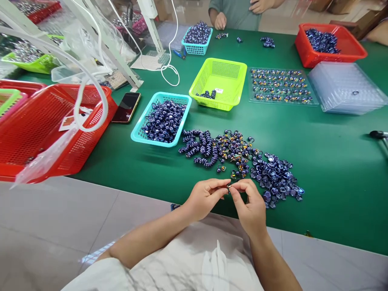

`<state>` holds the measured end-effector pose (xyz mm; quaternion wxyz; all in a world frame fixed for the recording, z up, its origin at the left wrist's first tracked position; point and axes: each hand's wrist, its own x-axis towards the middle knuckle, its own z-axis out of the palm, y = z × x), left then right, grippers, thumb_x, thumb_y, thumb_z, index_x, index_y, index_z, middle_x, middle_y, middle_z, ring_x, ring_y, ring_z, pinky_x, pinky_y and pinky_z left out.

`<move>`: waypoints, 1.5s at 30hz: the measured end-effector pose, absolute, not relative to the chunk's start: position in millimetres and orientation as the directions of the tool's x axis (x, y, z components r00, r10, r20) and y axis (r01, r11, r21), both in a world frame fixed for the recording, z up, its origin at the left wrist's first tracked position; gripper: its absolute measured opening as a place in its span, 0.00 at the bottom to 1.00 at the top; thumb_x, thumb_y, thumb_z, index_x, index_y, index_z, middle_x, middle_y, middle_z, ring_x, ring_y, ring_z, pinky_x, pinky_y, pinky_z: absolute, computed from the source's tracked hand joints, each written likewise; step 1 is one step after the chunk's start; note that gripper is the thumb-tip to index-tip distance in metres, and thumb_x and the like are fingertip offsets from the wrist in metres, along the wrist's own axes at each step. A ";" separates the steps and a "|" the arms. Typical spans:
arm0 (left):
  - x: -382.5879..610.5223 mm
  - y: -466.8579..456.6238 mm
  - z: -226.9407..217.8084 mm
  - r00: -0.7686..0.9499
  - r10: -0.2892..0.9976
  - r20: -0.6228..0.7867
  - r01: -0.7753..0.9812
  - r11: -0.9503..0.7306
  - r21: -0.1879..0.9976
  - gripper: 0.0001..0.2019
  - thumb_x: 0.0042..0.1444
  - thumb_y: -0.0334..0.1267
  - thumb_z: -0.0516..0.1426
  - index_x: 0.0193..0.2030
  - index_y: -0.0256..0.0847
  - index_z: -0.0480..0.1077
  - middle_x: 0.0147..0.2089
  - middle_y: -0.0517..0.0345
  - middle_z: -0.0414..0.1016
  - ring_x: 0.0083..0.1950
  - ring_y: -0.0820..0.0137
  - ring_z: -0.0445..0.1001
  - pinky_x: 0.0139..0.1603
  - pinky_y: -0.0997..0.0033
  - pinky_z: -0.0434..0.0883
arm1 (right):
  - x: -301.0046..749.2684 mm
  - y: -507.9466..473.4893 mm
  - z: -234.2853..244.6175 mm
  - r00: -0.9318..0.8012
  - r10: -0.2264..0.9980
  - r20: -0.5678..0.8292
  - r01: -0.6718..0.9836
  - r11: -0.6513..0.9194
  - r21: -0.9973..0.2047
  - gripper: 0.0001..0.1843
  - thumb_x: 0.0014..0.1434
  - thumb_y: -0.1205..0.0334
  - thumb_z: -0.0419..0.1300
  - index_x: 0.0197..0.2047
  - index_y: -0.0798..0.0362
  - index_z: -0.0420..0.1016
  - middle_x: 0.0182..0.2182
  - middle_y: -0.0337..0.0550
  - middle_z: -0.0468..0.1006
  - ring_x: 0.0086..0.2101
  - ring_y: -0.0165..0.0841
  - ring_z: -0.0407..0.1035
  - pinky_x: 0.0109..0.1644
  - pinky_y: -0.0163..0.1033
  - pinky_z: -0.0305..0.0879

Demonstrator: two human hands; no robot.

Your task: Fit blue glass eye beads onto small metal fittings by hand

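Observation:
My left hand (206,197) and my right hand (251,204) meet near the table's front edge. Thumbs and fingertips of both are pinched on one small dark ring-like piece (229,186), mostly hidden by the fingers. Just beyond them lies a loose pile of small ring-like pieces with gold-orange parts (232,147). To its left, glossy dark blue pieces stand in stacked rows (207,143). Beside my right hand spreads a heap of shiny dark blue round caps (274,176).
A blue basket (138,137) full of dark pieces and a green basket (242,81) stand behind the piles. A filled clear tray (253,99), stacked clear trays (342,89) and a red basket (357,50) are at right. At left are a phone (126,107) and a red basket (91,141). A co-worker (236,14) sits opposite.

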<state>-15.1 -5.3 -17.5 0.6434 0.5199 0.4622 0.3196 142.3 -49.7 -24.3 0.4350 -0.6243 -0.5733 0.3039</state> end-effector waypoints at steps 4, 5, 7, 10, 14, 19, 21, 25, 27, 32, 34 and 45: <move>-14.3 -9.3 -23.6 0.332 0.931 -0.149 0.086 0.128 0.988 0.13 0.56 0.38 0.63 0.47 0.41 0.81 0.41 0.50 0.83 0.42 0.64 0.80 0.43 0.68 0.78 | 143.7 -47.6 -19.7 0.169 0.985 0.016 0.363 -0.048 -0.930 0.05 0.64 0.59 0.59 0.36 0.49 0.73 0.34 0.39 0.73 0.35 0.33 0.68 0.39 0.38 0.63; -14.1 -9.6 -24.6 0.327 0.935 -0.140 0.085 0.119 0.989 0.12 0.56 0.39 0.64 0.46 0.41 0.81 0.41 0.50 0.83 0.42 0.63 0.80 0.43 0.68 0.78 | 144.4 -47.2 -18.8 0.165 0.986 -0.017 0.346 -0.074 -0.935 0.06 0.64 0.58 0.60 0.36 0.49 0.73 0.33 0.39 0.73 0.34 0.33 0.67 0.38 0.38 0.63; -14.1 -9.4 -25.1 0.320 0.936 -0.144 0.080 0.125 0.989 0.11 0.55 0.40 0.64 0.44 0.42 0.82 0.42 0.50 0.83 0.43 0.63 0.80 0.43 0.68 0.78 | 146.1 -46.4 -17.4 0.150 0.985 -0.080 0.316 -0.124 -0.941 0.08 0.63 0.56 0.61 0.35 0.49 0.72 0.31 0.38 0.73 0.32 0.32 0.67 0.37 0.37 0.63; -15.3 -7.2 -21.2 0.330 0.920 -0.211 0.054 0.205 0.977 0.10 0.54 0.40 0.65 0.41 0.40 0.82 0.39 0.51 0.83 0.38 0.65 0.80 0.40 0.69 0.77 | 149.3 -45.8 -16.0 0.097 0.987 -0.129 0.286 -0.152 -0.946 0.09 0.63 0.54 0.60 0.35 0.50 0.71 0.30 0.38 0.73 0.31 0.32 0.66 0.36 0.36 0.63; -18.5 -1.4 -11.6 0.402 0.865 -0.299 -0.059 0.351 0.935 0.10 0.53 0.40 0.65 0.38 0.37 0.81 0.33 0.54 0.82 0.32 0.71 0.75 0.35 0.73 0.73 | 155.5 -47.5 -16.7 0.012 0.999 -0.040 0.295 -0.042 -0.955 0.06 0.66 0.58 0.58 0.39 0.48 0.74 0.33 0.40 0.72 0.34 0.32 0.68 0.37 0.37 0.64; -21.8 4.3 -9.5 0.465 0.799 -0.382 -0.124 0.486 0.865 0.10 0.52 0.41 0.65 0.36 0.36 0.79 0.28 0.58 0.78 0.27 0.76 0.69 0.30 0.76 0.65 | 164.8 -51.7 -18.6 -0.170 0.945 0.281 0.400 0.327 -0.856 0.20 0.65 0.71 0.53 0.53 0.40 0.74 0.40 0.42 0.71 0.39 0.33 0.70 0.40 0.39 0.68; -22.4 5.2 -13.0 0.472 0.770 -0.428 -0.136 0.544 0.828 0.10 0.51 0.41 0.66 0.36 0.36 0.79 0.28 0.58 0.77 0.26 0.77 0.67 0.29 0.76 0.63 | 166.8 -51.9 -17.3 -0.275 0.883 0.381 0.501 0.470 -0.727 0.23 0.64 0.73 0.54 0.53 0.36 0.75 0.42 0.42 0.72 0.39 0.33 0.70 0.41 0.41 0.68; -22.4 5.4 -19.6 0.502 0.718 -0.483 -0.171 0.629 0.758 0.13 0.48 0.42 0.68 0.37 0.35 0.80 0.30 0.55 0.78 0.27 0.77 0.68 0.28 0.76 0.63 | 168.1 -50.3 -16.4 -0.365 0.786 0.500 0.612 0.607 -0.507 0.21 0.61 0.72 0.59 0.52 0.38 0.76 0.41 0.43 0.77 0.39 0.35 0.72 0.42 0.44 0.69; -22.2 5.1 -19.9 0.502 0.718 -0.482 -0.179 0.631 0.754 0.14 0.47 0.42 0.68 0.37 0.34 0.80 0.29 0.55 0.78 0.25 0.78 0.66 0.27 0.76 0.62 | 167.8 -50.7 -19.1 -0.360 0.771 0.526 0.593 0.624 -0.509 0.23 0.60 0.74 0.59 0.55 0.42 0.73 0.40 0.44 0.78 0.39 0.36 0.72 0.41 0.44 0.69; -22.1 2.7 -11.9 0.438 0.794 -0.421 -0.117 0.515 0.849 0.13 0.49 0.42 0.67 0.39 0.35 0.81 0.27 0.58 0.76 0.26 0.76 0.66 0.29 0.74 0.64 | 161.4 -55.1 -28.4 -0.162 0.838 0.521 0.539 0.517 -0.665 0.25 0.59 0.77 0.59 0.55 0.45 0.70 0.39 0.43 0.78 0.39 0.35 0.73 0.41 0.44 0.71; -22.2 1.4 -8.2 0.422 0.814 -0.399 -0.076 0.470 0.879 0.13 0.51 0.42 0.66 0.40 0.36 0.81 0.27 0.58 0.76 0.26 0.76 0.66 0.30 0.74 0.65 | 157.6 -56.6 -29.7 -0.049 0.857 0.514 0.524 0.460 -0.717 0.22 0.58 0.77 0.60 0.53 0.46 0.71 0.39 0.42 0.78 0.38 0.35 0.73 0.41 0.43 0.71; -17.5 -2.7 -4.7 0.389 0.845 -0.366 -0.138 0.447 0.884 0.10 0.49 0.38 0.68 0.37 0.36 0.80 0.33 0.55 0.81 0.31 0.73 0.75 0.35 0.74 0.74 | 150.4 -58.8 -28.4 -0.007 0.876 0.482 0.499 0.421 -0.757 0.21 0.59 0.79 0.60 0.51 0.49 0.73 0.39 0.43 0.78 0.39 0.34 0.72 0.41 0.43 0.70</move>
